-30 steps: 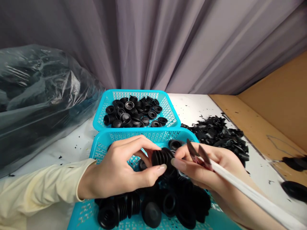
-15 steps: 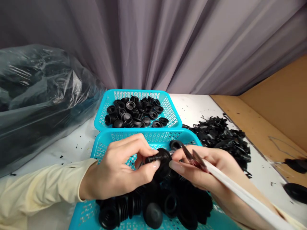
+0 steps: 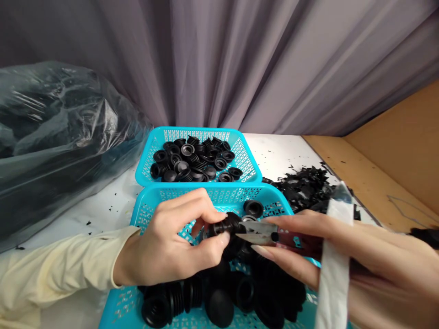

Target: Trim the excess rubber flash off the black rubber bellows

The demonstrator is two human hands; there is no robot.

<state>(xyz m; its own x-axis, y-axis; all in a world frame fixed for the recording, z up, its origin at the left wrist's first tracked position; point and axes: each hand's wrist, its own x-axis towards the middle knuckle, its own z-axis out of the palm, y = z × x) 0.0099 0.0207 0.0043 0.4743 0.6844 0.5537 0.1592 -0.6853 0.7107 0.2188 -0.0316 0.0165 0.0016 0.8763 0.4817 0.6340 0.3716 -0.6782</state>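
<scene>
My left hand (image 3: 181, 235) pinches a ribbed black rubber part (image 3: 229, 225) between thumb and fingertips, above the near blue basket. In my right hand (image 3: 329, 242) is a pair of thread snips (image 3: 291, 237) with a dark red body and a white strip (image 3: 334, 269) hanging across it. The parted blades point left, their tips right at the edge of the rubber part; I cannot tell whether they touch it. Beneath both hands the near blue basket (image 3: 126, 297) holds several black rubber parts (image 3: 219, 306), some ribbed, some domed.
A far blue basket (image 3: 255, 164) contains many ribbed black parts. To its right lies a heap of black scraps (image 3: 305, 185) on the white table (image 3: 270, 148). A clear plastic bag (image 3: 68, 151) bulges at the left. Brown board (image 3: 398, 123) stands at the right, grey curtain (image 3: 212, 64) behind.
My right hand has swung the snips round: their blades pointed up and away beside the part, and now face left against its edge. My left hand has hardly moved.
</scene>
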